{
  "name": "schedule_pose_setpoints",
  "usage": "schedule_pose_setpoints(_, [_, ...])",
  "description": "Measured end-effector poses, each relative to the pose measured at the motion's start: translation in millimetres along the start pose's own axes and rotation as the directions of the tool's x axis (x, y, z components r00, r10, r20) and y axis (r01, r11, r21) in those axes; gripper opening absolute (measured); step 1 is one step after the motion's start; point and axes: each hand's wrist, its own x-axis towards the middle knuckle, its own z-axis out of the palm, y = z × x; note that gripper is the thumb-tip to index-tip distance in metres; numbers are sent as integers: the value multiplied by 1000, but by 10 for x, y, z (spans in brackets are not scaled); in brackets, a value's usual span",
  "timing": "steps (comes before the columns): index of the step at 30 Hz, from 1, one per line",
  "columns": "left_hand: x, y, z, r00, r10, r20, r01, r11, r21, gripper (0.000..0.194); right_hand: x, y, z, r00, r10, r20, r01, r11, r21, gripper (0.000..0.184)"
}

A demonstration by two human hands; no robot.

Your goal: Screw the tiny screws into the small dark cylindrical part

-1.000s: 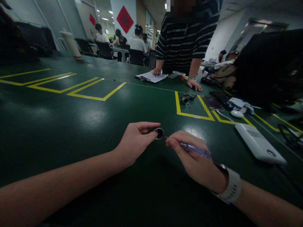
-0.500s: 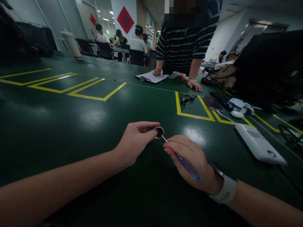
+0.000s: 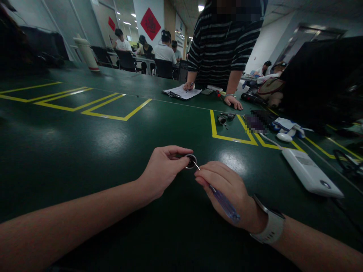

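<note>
My left hand (image 3: 163,170) is closed around a small round metal part (image 3: 194,156), its ringed open end facing right and toward me. Inside the ring it looks dark, and the fingers cover most of its body. A screwdriver (image 3: 225,204) with a clear purplish handle sits in my right hand (image 3: 224,189), which wears a watch at the wrist. The thin shaft points up and left, its tip inside the ring. What the tip touches is too small to make out.
Metal parts (image 3: 222,120) lie in a yellow-taped box on the green table (image 3: 113,139). To the right are a white power bank-like device (image 3: 312,172) and a white mouse-shaped object (image 3: 284,137). Across the table a person in stripes writes on a clipboard (image 3: 181,91).
The ringed metal part has dipped slightly. The screwdriver handle has shifted a little to the left, with its tip still inside the ring.
</note>
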Motion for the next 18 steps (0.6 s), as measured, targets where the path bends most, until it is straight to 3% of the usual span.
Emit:
schedule_pose_setpoints(9, [-2, -8, -17, 1000, 16, 4, -17, 999, 28, 15, 47, -57, -5, 999, -25, 22, 26, 999, -47, 11])
schedule_pose_setpoints(13, [6, -8, -28, 1000, 15, 12, -15, 998, 59, 15, 60, -44, 1, 999, 23, 42, -22, 1000, -21, 12])
schedule_pose_setpoints(16, [30, -20, -51, 999, 29, 25, -31, 996, 81, 15, 96, -54, -117, 998, 45, 48, -48, 996, 75, 11])
schedule_pose_setpoints(18, [54, -35, -83, 999, 43, 30, -46, 995, 87, 17, 114, -92, -260, 997, -3, 73, -8, 989, 145, 11])
